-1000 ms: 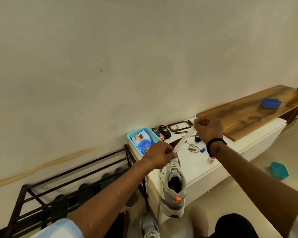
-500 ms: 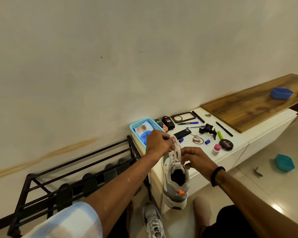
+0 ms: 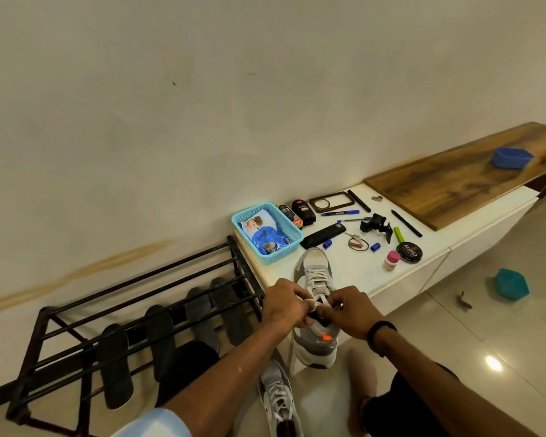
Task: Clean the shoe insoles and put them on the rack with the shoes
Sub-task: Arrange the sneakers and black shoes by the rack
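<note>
A grey and white sneaker (image 3: 315, 272) lies on the front edge of the white cabinet (image 3: 353, 272), heel hanging over the edge. My left hand (image 3: 284, 302) and my right hand (image 3: 349, 309) meet above its opening, and both pinch the white laces. A second matching sneaker (image 3: 279, 400) sits on the floor below. Several dark insoles (image 3: 114, 364) lean upright against the black metal shoe rack (image 3: 139, 294) at the left.
A light blue basket (image 3: 292, 239) holding a blue packet stands at the cabinet's left end. Polish bottles, pens, keys, a round polish tin (image 3: 408, 252) and a pink-capped bottle lie beyond the shoe. A wooden board with a blue box lies far right. A teal container (image 3: 512, 283) is on the floor.
My right hand came down from holding the lace stretched high and joined my left hand at the shoe's opening. The view has tilted down and moved closer to the shoe.
</note>
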`<state>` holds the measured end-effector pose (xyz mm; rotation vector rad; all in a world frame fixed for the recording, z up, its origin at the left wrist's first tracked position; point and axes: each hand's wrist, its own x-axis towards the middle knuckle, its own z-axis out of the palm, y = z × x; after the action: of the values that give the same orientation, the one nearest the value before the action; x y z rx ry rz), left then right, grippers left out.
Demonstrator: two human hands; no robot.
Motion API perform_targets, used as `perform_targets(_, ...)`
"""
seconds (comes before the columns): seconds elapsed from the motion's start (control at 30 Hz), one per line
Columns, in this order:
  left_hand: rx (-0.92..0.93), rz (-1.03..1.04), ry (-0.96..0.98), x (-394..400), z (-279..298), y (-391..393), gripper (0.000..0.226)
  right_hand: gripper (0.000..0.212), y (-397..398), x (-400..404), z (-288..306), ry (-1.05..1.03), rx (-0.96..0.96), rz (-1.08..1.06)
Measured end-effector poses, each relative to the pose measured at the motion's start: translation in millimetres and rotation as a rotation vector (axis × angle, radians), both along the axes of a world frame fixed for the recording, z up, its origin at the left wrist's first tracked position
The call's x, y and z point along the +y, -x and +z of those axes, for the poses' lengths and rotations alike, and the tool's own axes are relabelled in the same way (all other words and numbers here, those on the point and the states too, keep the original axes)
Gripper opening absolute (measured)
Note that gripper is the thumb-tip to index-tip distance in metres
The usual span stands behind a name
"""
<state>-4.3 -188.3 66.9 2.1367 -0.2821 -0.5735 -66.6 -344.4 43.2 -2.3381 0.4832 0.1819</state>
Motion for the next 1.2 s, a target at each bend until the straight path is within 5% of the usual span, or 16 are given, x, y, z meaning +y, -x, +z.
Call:
perform_targets(0.17, -0.205, -0.25, -0.197, -7, -19, 3, 0.024, 0.021, -9, 7, -3, 0.348, 0.097, 0.14)
perform_targets(0.3, -0.292, -0.406, -0.356, -9, -25, 5, 0.032, 0.03, -9, 8, 9, 0.155, 0.316, 0.311)
perform_targets(0.5, -0.155, -0.608, -0.432, -18, -15, 9, 0.041, 0.021, 15, 11, -4, 0.387, -0.029, 0.187)
perform_targets(0.63, -0.071, -0.654, -0.429, -19, -15, 7, 0.044, 0.021, 24, 15, -6, 0.486, -0.033, 0.256)
perform_targets(0.83, -0.443, -0.604, -0.571, -12, -3, 5, 0.044, 0.041, 1, 5, 24, -0.275, 0.312, 0.169)
perform_targets(0.97, -0.506, -0.395, -0.365, 5, -9, 3, 0.025, 0.033, -15, 20, 28, -0.437, 0.428, 0.137)
perform_targets(1.03, -0.441, -0.251, -0.3, 10, -18, 0, 0.029, 0.021, -17, 21, 22, -0.235, 0.437, 0.19)
perform_targets(1.13, -0.213, -0.107, -0.262, 11, -32, -6, 0.045, 0.038, 0, 24, 16, 0.391, 0.214, 0.197)
perform_targets(1.2, -0.143, -0.057, -0.263, 7, -40, -9, 0.05, 0.045, 18, 34, 15, 0.581, 0.051, 0.223)
